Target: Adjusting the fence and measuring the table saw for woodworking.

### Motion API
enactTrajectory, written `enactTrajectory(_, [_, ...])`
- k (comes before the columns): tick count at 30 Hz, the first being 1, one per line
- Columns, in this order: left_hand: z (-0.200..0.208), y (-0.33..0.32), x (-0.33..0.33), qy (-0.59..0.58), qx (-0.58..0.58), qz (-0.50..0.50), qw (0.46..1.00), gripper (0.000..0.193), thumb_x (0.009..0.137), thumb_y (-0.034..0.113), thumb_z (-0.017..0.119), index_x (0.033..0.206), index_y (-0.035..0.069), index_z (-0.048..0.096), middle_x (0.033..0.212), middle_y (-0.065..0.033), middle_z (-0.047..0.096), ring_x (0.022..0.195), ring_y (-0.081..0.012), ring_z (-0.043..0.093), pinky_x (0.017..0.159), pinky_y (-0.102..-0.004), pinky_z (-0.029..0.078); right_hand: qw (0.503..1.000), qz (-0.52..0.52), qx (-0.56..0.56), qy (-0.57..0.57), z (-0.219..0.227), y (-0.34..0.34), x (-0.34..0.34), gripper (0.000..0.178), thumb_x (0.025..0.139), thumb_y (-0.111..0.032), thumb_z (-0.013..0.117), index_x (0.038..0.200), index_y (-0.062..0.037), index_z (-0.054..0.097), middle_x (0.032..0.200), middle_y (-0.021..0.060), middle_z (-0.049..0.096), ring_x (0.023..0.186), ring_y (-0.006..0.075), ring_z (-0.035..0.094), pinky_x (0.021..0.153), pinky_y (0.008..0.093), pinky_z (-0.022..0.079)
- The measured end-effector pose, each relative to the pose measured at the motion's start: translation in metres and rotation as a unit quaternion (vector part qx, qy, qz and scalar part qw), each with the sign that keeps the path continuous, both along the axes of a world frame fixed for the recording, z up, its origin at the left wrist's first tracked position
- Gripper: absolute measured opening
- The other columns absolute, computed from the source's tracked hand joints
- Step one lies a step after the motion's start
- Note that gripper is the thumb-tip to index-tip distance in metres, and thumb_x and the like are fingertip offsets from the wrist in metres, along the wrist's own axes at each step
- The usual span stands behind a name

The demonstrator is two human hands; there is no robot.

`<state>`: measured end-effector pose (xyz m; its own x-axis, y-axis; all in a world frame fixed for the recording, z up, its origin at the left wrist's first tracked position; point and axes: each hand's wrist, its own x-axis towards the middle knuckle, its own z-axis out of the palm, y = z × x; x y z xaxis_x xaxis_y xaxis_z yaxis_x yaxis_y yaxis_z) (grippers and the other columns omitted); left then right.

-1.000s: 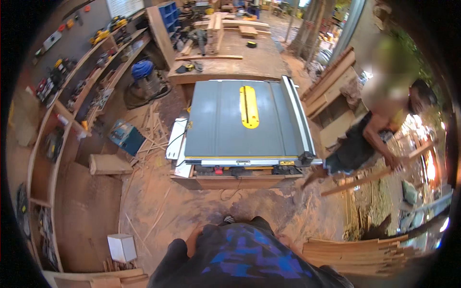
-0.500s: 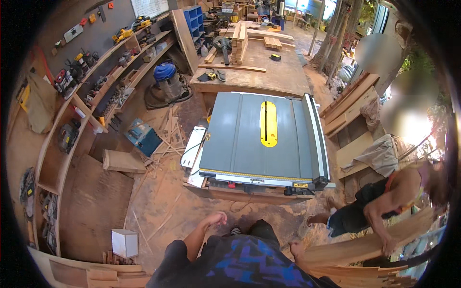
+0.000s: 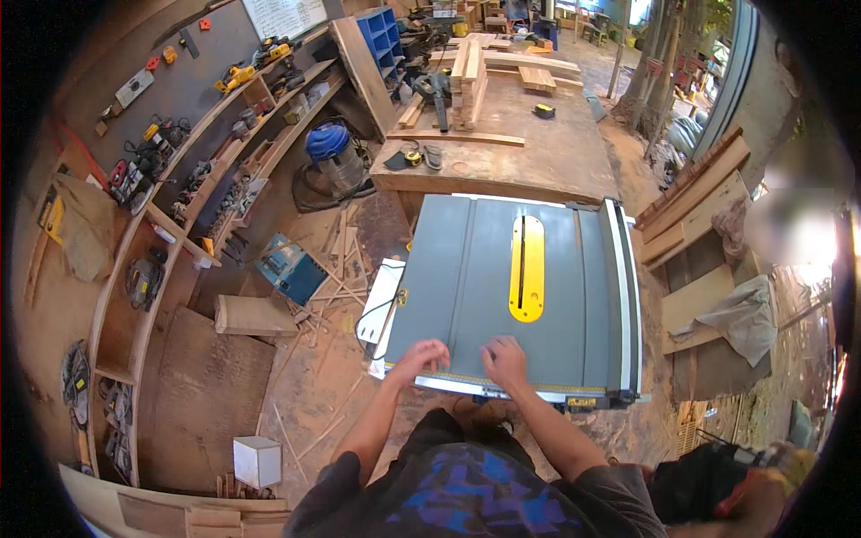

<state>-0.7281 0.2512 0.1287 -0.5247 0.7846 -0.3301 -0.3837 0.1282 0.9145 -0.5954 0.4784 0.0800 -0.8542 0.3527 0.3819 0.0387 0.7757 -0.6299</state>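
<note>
Just ahead of me stands a table saw (image 3: 430, 278) with a grey top and a yellow slotted insert (image 3: 526, 282). My left hand (image 3: 423, 360) is over the saw's near edge, left of the middle, its fingers loosely bent and apart. My right hand (image 3: 505, 360) is a little to the right over the same edge, below the insert, with the fingers half curled and the thumb apart. I see nothing in either hand. Whether they touch the top I cannot tell. A silver and black rip fence (image 3: 625, 296) runs along the saw's right side.
Behind the saw, a wooden workbench (image 3: 574, 157) bears stacked boards (image 3: 468, 90) and a tape measure (image 3: 543, 111). Wood offcuts (image 3: 345, 269) and a teal tool case (image 3: 291, 269) lie left. A shop vacuum (image 3: 336, 152) stands beyond. Another person (image 3: 717, 484) bends at lower right.
Both my hands have come forward to the saw's near edge; the saw now appears nearer. The other person, earlier holding a long board at the right, now shows lower down.
</note>
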Motion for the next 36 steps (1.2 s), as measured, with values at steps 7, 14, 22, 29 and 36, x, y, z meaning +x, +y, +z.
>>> enactTrajectory(7, [-0.004,0.088,-0.229,0.204,-0.024,0.118,0.971,0.019,0.097,0.023,0.065,0.096,0.005,0.07,0.089,-0.0014,0.069,0.08,-0.0098,0.061,0.073,-0.0275,0.05,0.993,-0.064,0.095,-0.019,-0.012,0.037,-0.172,0.036,0.083,-0.021,0.073,0.116,-0.007,0.068,0.127,0.0187,0.059,0.124,0.0389,0.052,0.104,0.0512,0.044])
enactTrajectory(14, [-0.016,0.194,-0.475,0.462,-0.172,0.176,0.852,0.032,0.085,0.031,0.071,0.107,0.008,0.073,0.11,-0.0121,0.073,0.103,-0.0285,0.069,0.092,-0.0413,0.054,0.976,-0.111,0.15,-0.115,-0.018,0.043,-0.225,0.053,0.088,-0.028,0.067,0.136,-0.0098,0.06,0.146,0.0233,0.05,0.138,0.0442,0.042,0.118,0.0589,0.029])
enactTrajectory(22, [-0.047,0.304,-0.685,0.595,-0.408,0.055,0.69,0.066,0.081,0.018,0.066,0.146,0.023,0.051,0.16,-0.0078,0.04,0.148,-0.0362,0.034,0.111,-0.0536,0.045,0.961,-0.137,0.122,-0.207,-0.014,0.057,-0.252,0.054,0.087,-0.032,0.067,0.139,-0.0171,0.061,0.147,0.0197,0.052,0.139,0.0412,0.044,0.117,0.0587,0.031])
enactTrajectory(29, [-0.076,0.277,-0.69,0.591,-0.436,0.064,0.676,0.059,0.083,0.026,0.074,0.137,0.017,0.053,0.152,-0.0142,0.043,0.12,-0.0414,0.061,0.099,-0.0493,0.051,0.967,-0.136,0.095,-0.192,-0.016,0.056,-0.249,0.053,0.088,-0.034,0.068,0.138,-0.0178,0.062,0.149,0.0162,0.052,0.14,0.0377,0.044,0.118,0.0567,0.03])
enactTrajectory(36, [-0.056,0.139,-0.554,0.391,-0.133,0.133,0.901,0.045,0.089,0.036,0.068,0.122,0.006,0.063,0.118,-0.0179,0.069,0.112,-0.0334,0.066,0.094,-0.0439,0.05,0.976,-0.115,0.117,-0.141,-0.016,0.033,-0.23,0.049,0.088,-0.032,0.066,0.132,-0.0127,0.064,0.147,0.0186,0.052,0.14,0.0404,0.044,0.119,0.0581,0.029])
